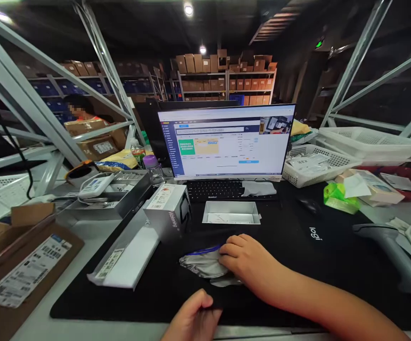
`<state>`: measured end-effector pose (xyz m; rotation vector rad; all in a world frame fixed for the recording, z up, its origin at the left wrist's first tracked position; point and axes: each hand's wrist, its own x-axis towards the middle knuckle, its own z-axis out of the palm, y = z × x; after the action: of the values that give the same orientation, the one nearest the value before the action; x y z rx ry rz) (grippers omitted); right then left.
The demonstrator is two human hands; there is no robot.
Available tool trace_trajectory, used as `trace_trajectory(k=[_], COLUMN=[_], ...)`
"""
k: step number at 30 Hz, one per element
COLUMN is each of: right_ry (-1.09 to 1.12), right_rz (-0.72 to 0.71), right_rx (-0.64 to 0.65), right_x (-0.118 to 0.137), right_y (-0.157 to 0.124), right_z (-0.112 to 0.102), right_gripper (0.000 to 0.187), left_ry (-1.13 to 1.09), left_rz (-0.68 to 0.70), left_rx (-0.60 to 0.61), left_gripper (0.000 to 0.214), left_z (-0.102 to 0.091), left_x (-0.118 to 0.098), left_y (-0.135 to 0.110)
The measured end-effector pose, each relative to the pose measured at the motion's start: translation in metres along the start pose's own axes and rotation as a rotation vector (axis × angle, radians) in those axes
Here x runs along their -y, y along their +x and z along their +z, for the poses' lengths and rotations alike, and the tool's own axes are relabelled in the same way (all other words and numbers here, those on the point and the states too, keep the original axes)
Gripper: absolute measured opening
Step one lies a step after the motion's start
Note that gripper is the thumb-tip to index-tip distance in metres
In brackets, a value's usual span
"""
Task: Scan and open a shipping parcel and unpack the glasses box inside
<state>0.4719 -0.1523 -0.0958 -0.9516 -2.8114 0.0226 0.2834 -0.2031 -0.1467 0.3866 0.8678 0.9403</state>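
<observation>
A crumpled grey plastic zip bag (203,263) with a blue strip along its edge lies on the black desk mat (283,289). My right hand (244,260) is over its right end, fingers curled down onto it; what is under the palm is hidden. Close to the mat's front edge, my left hand (194,317) is closed with the thumb bent over the fingers, and whatever it may hold is hidden. Beyond the bag sits an open, shallow white box tray (231,222). To its left stand a printed product box (168,208) and a white box in a clear sleeve (134,260).
A monitor (223,142) and keyboard (212,190) stand at the back. Right of the mat's middle are a mouse (308,204), a barcode scanner (393,251) and green tape (340,198). White baskets (319,166) fill the back right. An opened carton (24,265) occupies the left.
</observation>
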Motion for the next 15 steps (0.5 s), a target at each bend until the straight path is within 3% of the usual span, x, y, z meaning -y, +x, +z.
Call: trace_trajectory(k=[4,6,10,13,15], right_ry=[-0.051,0.044,0.530,0.925,1.105], right_rz=[-0.005,0.033,0.218,0.393,0.437], right_rx=[0.101,0.109,0.048,0.096,0.140], right_x=[0.000,-0.003,-0.021,-0.039,-0.052], right_y=[0.003,0.002,-0.002,-0.001,0.000], right_z=[0.008,0.005,-0.003,-0.002,-0.002], right_gripper=[0.008,0.009,0.011,0.033,0.043], left_ry=[-0.117,-0.144,-0.192,-0.208,-0.202], left_rz=[-0.060,-0.088,-0.131,-0.156,-0.161], left_rx=[-0.037,-0.073,-0.090,-0.078,-0.062], left_gripper=[0.008,0.012,0.016,0.016,0.016], left_z=[-0.003,-0.010,-0.019,-0.017,-0.014], left_x=[-0.002,0.000,0.002,0.002,0.003], left_y=[-0.006,-0.005,0.000,0.004,0.008])
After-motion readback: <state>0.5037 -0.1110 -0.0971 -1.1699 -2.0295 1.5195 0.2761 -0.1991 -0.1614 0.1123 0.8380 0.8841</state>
